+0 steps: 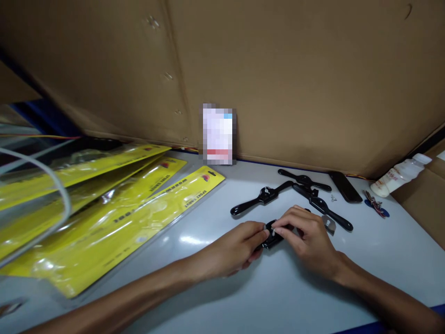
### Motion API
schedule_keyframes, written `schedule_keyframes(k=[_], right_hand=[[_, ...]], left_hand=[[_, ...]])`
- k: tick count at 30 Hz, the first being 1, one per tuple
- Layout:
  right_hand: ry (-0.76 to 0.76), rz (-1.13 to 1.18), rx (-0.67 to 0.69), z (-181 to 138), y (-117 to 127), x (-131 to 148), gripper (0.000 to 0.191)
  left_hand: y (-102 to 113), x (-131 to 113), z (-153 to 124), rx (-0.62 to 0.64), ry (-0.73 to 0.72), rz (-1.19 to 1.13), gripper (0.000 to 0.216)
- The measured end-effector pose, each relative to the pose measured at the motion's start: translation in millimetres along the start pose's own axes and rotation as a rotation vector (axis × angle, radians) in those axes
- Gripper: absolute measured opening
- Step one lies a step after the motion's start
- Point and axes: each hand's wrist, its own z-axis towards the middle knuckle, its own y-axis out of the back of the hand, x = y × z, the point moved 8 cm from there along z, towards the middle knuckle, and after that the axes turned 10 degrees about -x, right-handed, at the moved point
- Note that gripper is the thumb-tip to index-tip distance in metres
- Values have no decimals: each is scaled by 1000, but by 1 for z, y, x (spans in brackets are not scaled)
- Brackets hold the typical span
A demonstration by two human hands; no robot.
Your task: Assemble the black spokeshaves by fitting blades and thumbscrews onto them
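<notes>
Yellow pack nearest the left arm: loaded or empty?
Looks empty: the yellow pack shows its printed card through the clear plastic, no tool visible inside; glare hides some detail.

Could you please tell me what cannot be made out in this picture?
Head view:
- Held black tool: handles, mostly covered by left hand and right hand.
- Silvery part, pinched: shape, too small.
- Standing card: content, hidden by pixelation.
- Front yellow package: small print, blurred.
- White cable: ends cut off, left edge.

Yellow blister cards [86,175] are showing print at left.
The front card [132,227] is reading "WOODW…" and "SPOKE SHAVE"; the plastic bottle [399,177] at right is bearing illegible characters.
</notes>
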Motion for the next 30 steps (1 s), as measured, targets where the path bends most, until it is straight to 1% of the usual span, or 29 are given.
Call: schedule_keyframes(k=[4, 6, 10, 14, 16, 18, 23, 27, 30], right_hand=[[-14, -20, 4, 0, -4, 2, 14], [-20, -41, 6, -1, -7, 3, 15], [41, -122, -26, 0, -9, 7, 17], [52, -146, -38, 2, -8, 3, 17], [61, -110, -35, 1, -7, 1, 17], [104, -57, -36, 0, -6, 3, 16], [205, 16, -57, -3, -3, 6, 16], [198, 8, -49, -3, -3, 4, 17], [172, -3, -35, -2, -5, 4, 18]], left_hand=[[-2, 3, 1, 19, -38, -12, 37], [-3, 2, 1, 26, -71, -21, 35], [-3, -4, 1, 22, -158, -49, 33], [-4, -1, 2, 37, -129, -63, 39], [-4, 1, 2, 48, -120, -69, 42], [-4, 0, 2, 51, -117, -78, 42], [-2, -1, -1, 43, -80, -81, 28], [-1, -4, -1, 31, -92, -66, 21], [0, -4, -1, 23, -102, -49, 20]])
